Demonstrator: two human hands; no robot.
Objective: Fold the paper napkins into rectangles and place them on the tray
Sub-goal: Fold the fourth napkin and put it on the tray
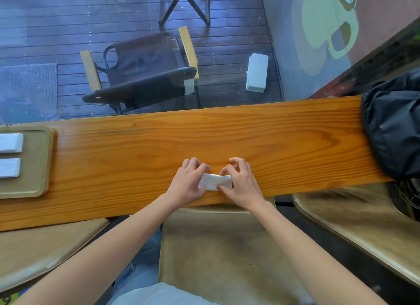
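Pinching both ends of the small white folded paper napkin [214, 182] near the orange wooden desk [159, 141] edge, left hand [188, 184] and right hand [242, 186] risk a crooked crease; the tan tray [38, 163] sits well apart.

White folded napkin [214, 182] near counter's front edge; tray [37, 163] far left w/ two.

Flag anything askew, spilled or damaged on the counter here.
Nothing stands out. Two folded napkins lie tidily on the tray, and both hands, left and right, press a third napkin flat on the wooden counter.
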